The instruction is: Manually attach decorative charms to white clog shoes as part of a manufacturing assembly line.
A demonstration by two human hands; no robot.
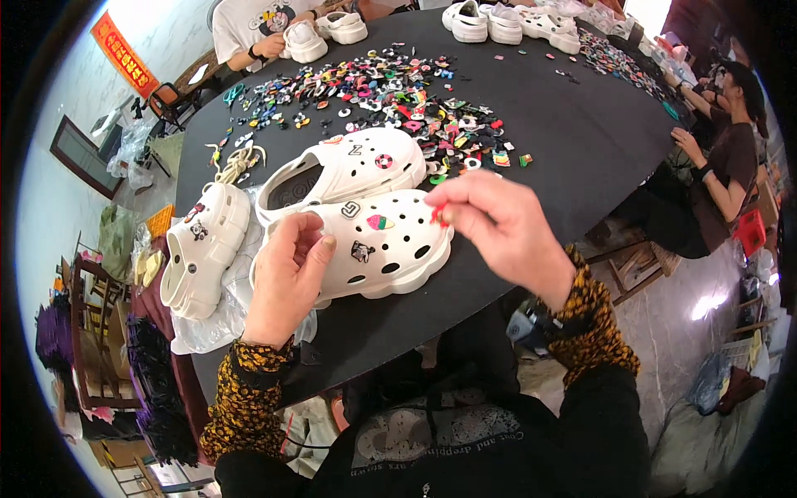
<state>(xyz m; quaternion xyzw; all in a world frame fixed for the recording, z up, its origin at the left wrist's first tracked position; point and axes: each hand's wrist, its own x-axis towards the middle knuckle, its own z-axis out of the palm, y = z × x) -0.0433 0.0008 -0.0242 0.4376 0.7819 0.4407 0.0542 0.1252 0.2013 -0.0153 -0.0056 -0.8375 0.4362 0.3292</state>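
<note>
In front of me a white clog (398, 241) lies with its toe to the right. A pink-and-green ice-cream charm (380, 222), a letter-shaped charm and a black-and-white charm sit on its top among the holes. My left hand (286, 278) is curled round the clog's heel end, its thumb over the near side; the fingertips are partly hidden. Between thumb and forefinger my right hand (506, 228) pinches a small red charm (438, 216), just over the toe. A second white clog (357, 162) with charms lies right behind, touching the first.
At the left another white charmed clog (207, 245) rests on clear plastic (241, 307), with beige cord (241, 162) beyond it. Loose colourful charms (374, 87) spread across the black table (573, 133). More white clogs (506, 23) stand at the far edge. Co-workers sit across and at the right.
</note>
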